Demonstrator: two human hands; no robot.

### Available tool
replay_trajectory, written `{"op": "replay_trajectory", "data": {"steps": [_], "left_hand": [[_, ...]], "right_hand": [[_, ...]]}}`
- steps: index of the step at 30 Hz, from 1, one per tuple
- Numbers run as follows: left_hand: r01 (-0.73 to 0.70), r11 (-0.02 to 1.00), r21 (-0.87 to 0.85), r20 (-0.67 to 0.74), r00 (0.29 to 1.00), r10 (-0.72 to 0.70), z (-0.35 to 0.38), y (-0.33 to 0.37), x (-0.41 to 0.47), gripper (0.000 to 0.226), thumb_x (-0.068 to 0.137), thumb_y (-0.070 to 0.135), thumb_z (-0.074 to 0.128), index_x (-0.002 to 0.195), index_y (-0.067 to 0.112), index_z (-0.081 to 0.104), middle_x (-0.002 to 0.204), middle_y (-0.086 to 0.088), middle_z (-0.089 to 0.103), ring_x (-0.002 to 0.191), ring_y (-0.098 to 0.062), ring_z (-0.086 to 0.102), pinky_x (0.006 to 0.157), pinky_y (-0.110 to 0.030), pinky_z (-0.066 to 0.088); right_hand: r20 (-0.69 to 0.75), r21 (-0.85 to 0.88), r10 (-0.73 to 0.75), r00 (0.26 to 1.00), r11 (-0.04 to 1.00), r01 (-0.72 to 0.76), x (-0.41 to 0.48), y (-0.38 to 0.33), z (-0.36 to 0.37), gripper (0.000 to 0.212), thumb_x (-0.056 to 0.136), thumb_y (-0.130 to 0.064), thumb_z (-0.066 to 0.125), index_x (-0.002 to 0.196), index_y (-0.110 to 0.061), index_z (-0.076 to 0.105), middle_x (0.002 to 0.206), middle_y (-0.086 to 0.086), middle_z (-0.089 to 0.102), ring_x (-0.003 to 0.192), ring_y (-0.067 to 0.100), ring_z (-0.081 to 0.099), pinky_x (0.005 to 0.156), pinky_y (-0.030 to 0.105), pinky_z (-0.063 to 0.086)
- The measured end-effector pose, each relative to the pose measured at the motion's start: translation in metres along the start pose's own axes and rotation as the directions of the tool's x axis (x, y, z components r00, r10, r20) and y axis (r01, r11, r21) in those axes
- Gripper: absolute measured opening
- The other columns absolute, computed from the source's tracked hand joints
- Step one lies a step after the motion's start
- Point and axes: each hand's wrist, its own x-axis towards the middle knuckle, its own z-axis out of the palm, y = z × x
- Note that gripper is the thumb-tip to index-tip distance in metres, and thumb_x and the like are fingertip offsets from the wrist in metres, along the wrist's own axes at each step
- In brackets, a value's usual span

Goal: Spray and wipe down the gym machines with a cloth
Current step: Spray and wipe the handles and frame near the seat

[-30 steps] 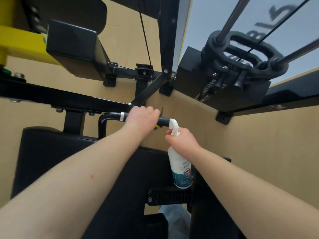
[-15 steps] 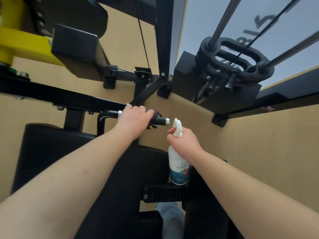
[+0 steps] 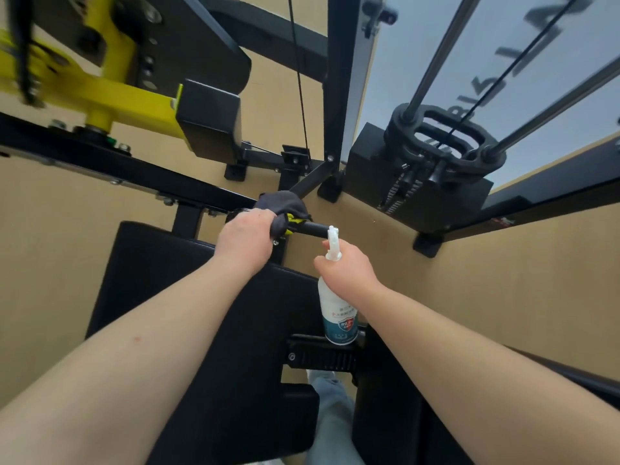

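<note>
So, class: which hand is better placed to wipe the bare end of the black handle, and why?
Left. The left hand grips the dark cloth on the handle, beside its bare end; the right hand is busy holding the spray bottle.

Me in frame: two arms, one leg.
Left forearm (image 3: 161, 357) and right forearm (image 3: 469, 350) are bare from the frame edge down to the wrists. Left hand (image 3: 246, 239) and right hand (image 3: 349, 266) are bare as well. There's one small spot (image 3: 137, 338) on top of the left forearm, about mid-length. Bottom centre, between the arms, is a trouser leg (image 3: 330, 421): light blue, looks like denim, lightly creased, partly hidden.
</note>
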Motion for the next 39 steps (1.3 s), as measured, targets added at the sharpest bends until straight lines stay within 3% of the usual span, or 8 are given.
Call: {"op": "replay_trajectory", "data": {"steps": [4,10,16,20,23,26,33,39], "left_hand": [[0.150,0.942,-0.302,0.026,0.988,-0.149,-0.021,0.000,-0.034,0.021,0.102,0.017,0.054,0.123,0.017,0.055,0.106,-0.004,0.058,0.096,-0.027,0.059,0.081,-0.040,0.053],[0.282,0.771,-0.571,0.073,0.953,-0.294,-0.051,-0.010,-0.100,0.017,0.105,0.028,0.050,0.113,0.016,0.059,0.101,-0.005,0.062,0.092,-0.024,0.059,0.078,-0.034,0.046],[0.387,0.626,-0.677,0.141,0.903,-0.406,-0.056,-0.028,-0.179,0.025,0.105,0.033,0.048,0.120,0.017,0.060,0.106,-0.002,0.061,0.094,-0.021,0.054,0.082,-0.031,0.040],[0.457,0.461,-0.761,0.211,0.846,-0.490,-0.041,-0.042,-0.243,0.020,0.104,0.031,0.052,0.115,0.019,0.062,0.109,-0.002,0.065,0.093,-0.018,0.059,0.082,-0.032,0.043],[0.468,0.339,-0.816,0.235,0.804,-0.545,-0.033,-0.056,-0.285,0.024,0.103,0.030,0.053,0.123,0.020,0.061,0.113,0.000,0.063,0.105,-0.022,0.058,0.090,-0.033,0.044],[0.458,0.202,-0.866,0.262,0.760,-0.595,-0.028,-0.070,-0.329,0.023,0.101,0.031,0.054,0.122,0.022,0.061,0.112,0.000,0.066,0.104,-0.024,0.063,0.098,-0.040,0.052],[0.399,-0.030,-0.917,0.309,0.658,-0.687,0.008,-0.094,-0.420,0.009,0.093,0.035,0.060,0.096,0.027,0.061,0.103,-0.001,0.070,0.103,-0.028,0.068,0.096,-0.049,0.057],[0.329,-0.257,-0.909,0.410,0.584,-0.701,0.106,-0.124,-0.462,0.038,0.066,0.050,0.054,0.093,0.023,0.056,0.118,-0.022,0.069,0.111,-0.047,0.067,0.094,-0.062,0.055]], "right_hand": [[0.026,-0.042,0.001,1.000,0.999,0.000,-0.027,-0.009,-0.001,0.038,0.101,-0.030,0.056,0.138,-0.026,0.047,0.097,-0.003,0.056,0.087,0.014,0.057,0.082,0.035,0.050],[0.124,-0.181,-0.048,0.991,0.981,0.071,-0.068,-0.029,0.007,0.053,0.098,-0.027,0.061,0.149,-0.027,0.044,0.112,-0.001,0.057,0.099,0.019,0.059,0.089,0.039,0.053],[0.295,-0.330,-0.052,0.954,0.931,0.153,-0.115,-0.044,0.041,0.046,0.085,-0.009,0.074,0.126,-0.027,0.063,0.113,0.004,0.066,0.105,0.027,0.063,0.093,0.044,0.057],[0.366,-0.512,-0.050,0.929,0.823,0.246,-0.152,-0.044,0.084,0.044,0.085,-0.012,0.078,0.126,-0.018,0.063,0.113,0.007,0.065,0.100,0.026,0.063,0.086,0.040,0.058],[0.397,-0.592,-0.087,0.914,0.736,0.327,-0.181,-0.035,0.120,0.052,0.085,-0.018,0.080,0.132,-0.017,0.056,0.126,0.010,0.060,0.109,0.032,0.064,0.092,0.046,0.060],[0.492,-0.607,-0.160,0.856,0.642,0.469,-0.216,-0.025,0.144,0.043,0.092,-0.014,0.074,0.130,-0.015,0.053,0.122,0.009,0.062,0.109,0.028,0.064,0.096,0.045,0.058],[0.512,-0.390,-0.275,0.814,0.770,0.505,-0.285,0.003,0.186,0.040,0.099,-0.021,0.069,0.129,-0.018,0.042,0.112,0.006,0.062,0.100,0.020,0.062,0.083,0.038,0.056],[0.497,-0.221,-0.236,0.835,0.896,0.384,-0.327,0.032,0.213,0.051,0.103,-0.032,0.062,0.138,-0.027,0.026,0.117,0.005,0.061,0.103,0.018,0.064,0.084,0.038,0.058]]}}
